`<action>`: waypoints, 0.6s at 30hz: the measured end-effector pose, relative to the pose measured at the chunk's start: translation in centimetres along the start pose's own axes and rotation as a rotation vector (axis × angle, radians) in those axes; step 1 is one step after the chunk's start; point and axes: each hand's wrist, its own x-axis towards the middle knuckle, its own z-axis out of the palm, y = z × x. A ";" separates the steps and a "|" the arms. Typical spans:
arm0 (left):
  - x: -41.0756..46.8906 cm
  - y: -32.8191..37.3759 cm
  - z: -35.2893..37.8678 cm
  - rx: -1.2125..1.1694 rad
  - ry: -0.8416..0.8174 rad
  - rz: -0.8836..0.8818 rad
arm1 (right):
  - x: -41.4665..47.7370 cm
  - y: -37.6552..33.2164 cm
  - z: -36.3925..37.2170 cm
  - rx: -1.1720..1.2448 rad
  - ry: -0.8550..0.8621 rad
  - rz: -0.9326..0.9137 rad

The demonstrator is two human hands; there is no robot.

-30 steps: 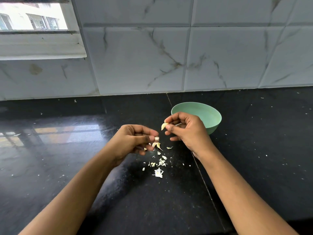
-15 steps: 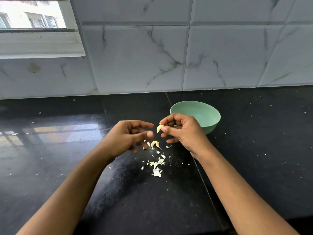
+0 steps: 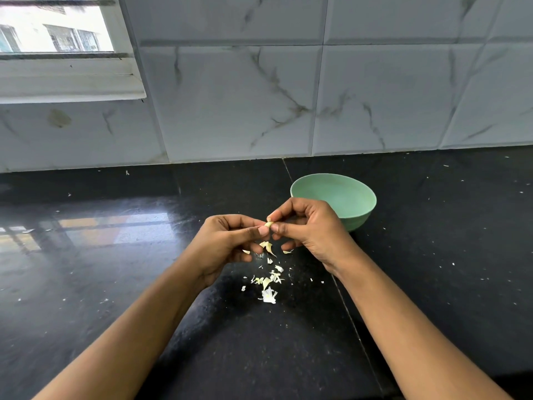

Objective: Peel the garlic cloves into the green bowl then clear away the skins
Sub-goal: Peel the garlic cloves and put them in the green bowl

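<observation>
I see both thumbs and forefingers pinched on one pale clove (image 3: 268,224); most of it is hidden between the fingertips. The left hand (image 3: 227,243) and right hand (image 3: 311,232) meet above the glossy black counter (image 3: 432,284). Thin, papery skins (image 3: 268,280) lie scattered beneath. The round, matte green bowl (image 3: 346,197) sits just behind the right hand, its near rim covered.

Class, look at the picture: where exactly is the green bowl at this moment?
In the head view the green bowl stands on the black counter, right of centre, just behind the right hand and near the tiled wall.
</observation>
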 end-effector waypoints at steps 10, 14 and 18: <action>0.4 -0.5 -0.3 -0.047 0.070 0.123 | 0.1 -0.5 -0.8 0.014 0.026 0.172; 0.4 -0.5 -0.4 -0.037 0.076 0.147 | -0.1 -0.6 -0.6 -0.048 -0.071 0.192; 0.5 -0.6 -0.7 -0.039 0.079 0.144 | -0.1 -0.6 -0.5 -0.040 -0.074 0.192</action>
